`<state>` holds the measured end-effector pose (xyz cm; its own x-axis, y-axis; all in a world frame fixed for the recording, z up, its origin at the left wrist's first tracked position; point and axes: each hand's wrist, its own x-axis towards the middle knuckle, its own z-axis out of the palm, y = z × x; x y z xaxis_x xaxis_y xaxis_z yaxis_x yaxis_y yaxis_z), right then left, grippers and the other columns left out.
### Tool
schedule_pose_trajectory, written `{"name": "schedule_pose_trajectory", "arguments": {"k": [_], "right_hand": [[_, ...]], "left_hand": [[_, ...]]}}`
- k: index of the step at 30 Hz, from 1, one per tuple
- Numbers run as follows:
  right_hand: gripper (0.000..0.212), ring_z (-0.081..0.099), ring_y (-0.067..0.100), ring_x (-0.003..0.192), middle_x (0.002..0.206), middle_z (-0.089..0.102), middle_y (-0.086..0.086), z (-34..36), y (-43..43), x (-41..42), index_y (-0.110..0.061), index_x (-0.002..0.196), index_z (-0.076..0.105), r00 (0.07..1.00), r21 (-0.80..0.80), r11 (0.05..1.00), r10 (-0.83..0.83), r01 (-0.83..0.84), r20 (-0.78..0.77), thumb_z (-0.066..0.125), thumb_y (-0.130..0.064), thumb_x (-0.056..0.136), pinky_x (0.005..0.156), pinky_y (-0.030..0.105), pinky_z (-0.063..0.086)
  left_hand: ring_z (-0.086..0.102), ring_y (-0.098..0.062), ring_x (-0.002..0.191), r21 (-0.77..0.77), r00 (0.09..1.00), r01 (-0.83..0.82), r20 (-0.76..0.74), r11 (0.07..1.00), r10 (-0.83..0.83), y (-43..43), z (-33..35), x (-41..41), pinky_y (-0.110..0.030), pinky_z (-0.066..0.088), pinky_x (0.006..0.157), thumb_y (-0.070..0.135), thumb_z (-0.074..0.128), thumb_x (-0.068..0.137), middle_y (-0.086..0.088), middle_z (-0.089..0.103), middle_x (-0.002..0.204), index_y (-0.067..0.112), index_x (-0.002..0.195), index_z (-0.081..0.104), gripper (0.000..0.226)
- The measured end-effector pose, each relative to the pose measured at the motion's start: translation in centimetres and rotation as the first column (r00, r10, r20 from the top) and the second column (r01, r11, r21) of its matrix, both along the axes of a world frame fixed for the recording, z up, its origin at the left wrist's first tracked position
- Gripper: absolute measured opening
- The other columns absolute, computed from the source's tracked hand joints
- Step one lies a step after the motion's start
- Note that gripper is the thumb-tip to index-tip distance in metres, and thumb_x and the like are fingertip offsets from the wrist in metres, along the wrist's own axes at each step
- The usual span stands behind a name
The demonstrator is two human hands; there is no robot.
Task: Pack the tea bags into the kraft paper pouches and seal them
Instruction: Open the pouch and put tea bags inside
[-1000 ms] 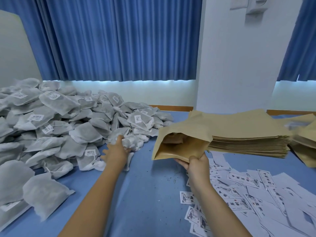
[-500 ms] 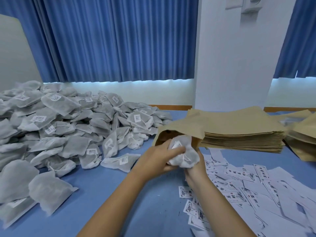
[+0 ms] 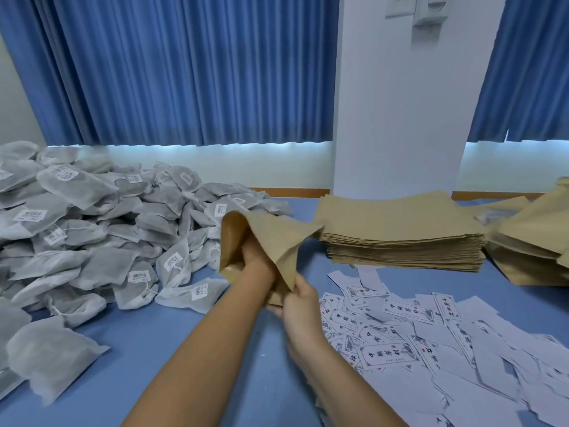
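Head view: one pouch is held up off the table, close in front of the body, with its mouth turned left toward the tea bags. The right hand is pinched onto the pouch's lower edge, probably so the mouth is kept spread. The left hand is shoved deep inside. Its fingers are hidden by the paper, so whether a bag is gripped in there can't be told. Best guess, a bag is being pushed down to the bottom.

Counts: two hands, one pouch being worked. One neat stack of flat pouches is parked just behind it, which looks like easy reach for the right hand. A looser heap of pouches is cut off at the right edge. Tea bags are piled on the left, way too many to be counted, dozens at least. Same goes for the printed labels scattered on the right, likely kept there for sealing. No sealed pouch can be picked out for sure.
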<state>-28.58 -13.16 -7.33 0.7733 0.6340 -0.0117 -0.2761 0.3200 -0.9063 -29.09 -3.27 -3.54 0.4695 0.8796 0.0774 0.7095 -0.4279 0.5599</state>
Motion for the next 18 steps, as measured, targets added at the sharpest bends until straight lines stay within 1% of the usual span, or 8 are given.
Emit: {"name": "schedule_pose_trajectory", "arguments": {"k": [2, 5, 8, 10, 12, 14, 16, 18], "right_hand": [[0.062, 0.071, 0.018, 0.067, 0.09, 0.072, 0.011, 0.6, -0.3, 0.7, -0.013, 0.099, 0.067, 0.998, 0.01, 1.0, 0.013, -0.012, -0.055, 0.02, 0.022, 0.079, 0.058, 0.027, 0.057], [0.062, 0.068, 0.015, 0.059, 0.079, 0.07, 0.009, 1.5, -1.0, 2.3, -0.006, 0.108, 0.061, 0.992, 0.052, 0.999, 0.003, 0.003, -0.128, 0.014, 0.022, 0.078, 0.052, 0.027, 0.055], [0.058, 0.065, 0.02, 0.072, 0.086, 0.066, 0.012, 2.9, -1.9, 3.7, -0.005, 0.112, 0.056, 0.986, 0.116, 0.993, 0.001, 0.019, -0.168, 0.018, 0.023, 0.079, 0.049, 0.03, 0.055], [0.049, 0.064, 0.028, 0.08, 0.098, 0.063, 0.016, 4.0, -3.0, 4.7, -0.002, 0.114, 0.053, 0.988, 0.109, 0.994, 0.046, -0.03, -0.147, 0.022, 0.021, 0.084, 0.049, 0.031, 0.056], [0.036, 0.068, 0.035, 0.078, 0.097, 0.066, 0.019, 5.2, -4.5, 6.1, 0.001, 0.11, 0.052, 0.985, 0.03, 0.987, 0.157, -0.155, -0.072, 0.029, 0.017, 0.089, 0.051, 0.031, 0.057], [0.019, 0.07, 0.04, 0.083, 0.097, 0.07, 0.018, 6.1, -6.5, 7.6, 0.002, 0.108, 0.052, 0.926, -0.092, 0.925, 0.374, -0.369, 0.051, 0.039, 0.006, 0.095, 0.057, 0.032, 0.058], [0.026, 0.067, 0.042, 0.097, 0.111, 0.067, 0.017, 5.8, -9.0, 9.3, 0.001, 0.113, 0.054, 0.863, -0.187, 0.86, 0.496, -0.475, 0.09, 0.045, -0.021, 0.101, 0.072, 0.038, 0.059], [0.043, 0.066, 0.037, 0.103, 0.12, 0.065, 0.014, 4.7, -10.6, 11.0, -0.007, 0.121, 0.059, 0.908, -0.403, 0.867, 0.385, -0.294, 0.165, 0.039, -0.039, 0.101, 0.088, 0.043, 0.054]], "left_hand": [[0.039, -0.029, 0.131, 0.129, 0.937, 0.105, -0.345, 0.986, -0.055, -0.5, 1.3, 1.0, -0.033, 0.029, 0.109, 0.024, 0.037, 0.102, -0.014, 0.037, 0.143, 0.009, 0.141, 0.031, 0.043], [0.056, -0.031, 0.113, 0.146, 0.844, 0.35, -0.478, 0.925, -0.244, -2.2, 1.9, 0.0, -0.034, 0.047, 0.089, 0.023, 0.048, 0.096, -0.015, 0.055, 0.128, 0.009, 0.133, 0.044, 0.04], [0.06, -0.025, 0.083, 0.698, 0.979, 0.196, -0.094, 0.689, -0.184, -5.0, 2.6, -3.1, -0.027, 0.034, 0.05, 0.032, 0.047, 0.092, -0.002, 0.061, 0.087, 0.019, 0.102, 0.058, 0.02], [0.05, -0.024, 0.087, 0.821, 0.952, -0.061, 0.218, 0.568, -0.213, -6.3, 3.6, -5.7, -0.026, 0.031, 0.046, 0.042, 0.052, 0.085, -0.003, 0.054, 0.089, 0.021, 0.103, 0.06, 0.029], [0.043, -0.028, 0.101, 0.655, 0.935, -0.185, 0.346, 0.733, -0.073, -5.7, 3.8, -6.6, -0.031, 0.039, 0.053, 0.05, 0.059, 0.079, -0.01, 0.045, 0.109, 0.021, 0.13, 0.047, 0.06], [0.047, -0.032, 0.111, 0.277, 0.937, -0.051, 0.345, 0.96, -0.049, -4.3, 3.4, -5.9, -0.041, 0.049, 0.074, 0.041, 0.059, 0.086, -0.014, 0.045, 0.121, 0.024, 0.137, 0.041, 0.057], [0.056, -0.037, 0.102, 0.085, 0.878, 0.13, 0.454, 0.988, -0.155, -3.5, 2.6, -4.3, -0.037, 0.049, 0.081, 0.016, 0.047, 0.093, -0.02, 0.056, 0.11, 0.016, 0.111, 0.059, 0.021], [0.057, -0.035, 0.092, 0.18, 0.844, 0.157, 0.486, 0.971, -0.227, -4.2, 1.3, -3.0, -0.029, 0.041, 0.073, 0.001, 0.039, 0.091, -0.019, 0.059, 0.097, 0.008, 0.097, 0.062, 0.025]]}}
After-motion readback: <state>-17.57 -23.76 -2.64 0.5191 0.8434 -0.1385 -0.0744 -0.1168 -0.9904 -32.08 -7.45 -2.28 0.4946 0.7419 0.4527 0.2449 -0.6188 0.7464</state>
